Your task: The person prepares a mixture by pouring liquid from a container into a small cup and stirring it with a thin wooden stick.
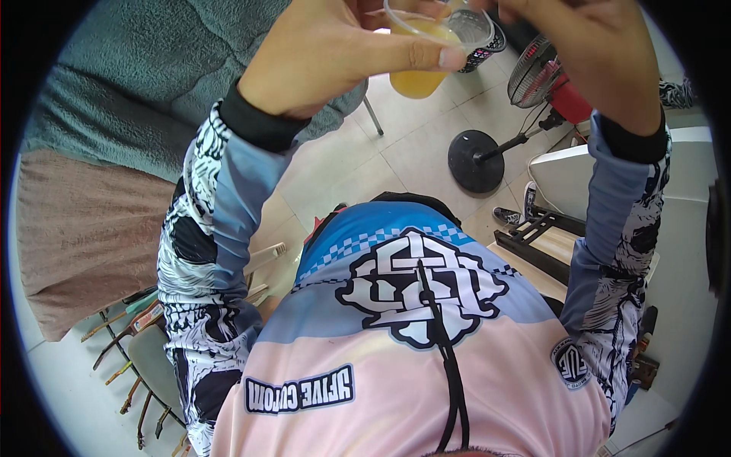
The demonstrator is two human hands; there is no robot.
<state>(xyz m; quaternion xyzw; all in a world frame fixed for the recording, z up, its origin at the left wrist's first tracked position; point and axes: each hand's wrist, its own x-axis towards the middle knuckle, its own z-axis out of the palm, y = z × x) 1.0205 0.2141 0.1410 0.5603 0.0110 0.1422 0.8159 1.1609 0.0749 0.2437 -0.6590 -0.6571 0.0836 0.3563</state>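
Note:
Near the upper edge, my left hand (324, 57) grips a small clear plastic cup (415, 82) of yellow-orange liquid, thumb across its front and fingers behind. Above the liquid the clear plastic rim looks like a loop; whether a separate lid is there, I cannot tell. My right hand (556, 27) is raised at the top right, its fingers curled close to the right side of that clear rim. The frame's upper edge cuts off part of both hands, so what the right fingertips pinch is hidden.
Beyond the cup are a dark patterned bin (487, 53) and a standing fan (476, 161) on the tiled floor. A grey-green blanket (152, 84) and brown cloth (91, 236) lie to the left. A rack (126, 362) stands lower left, and a white panel (563, 171) at right.

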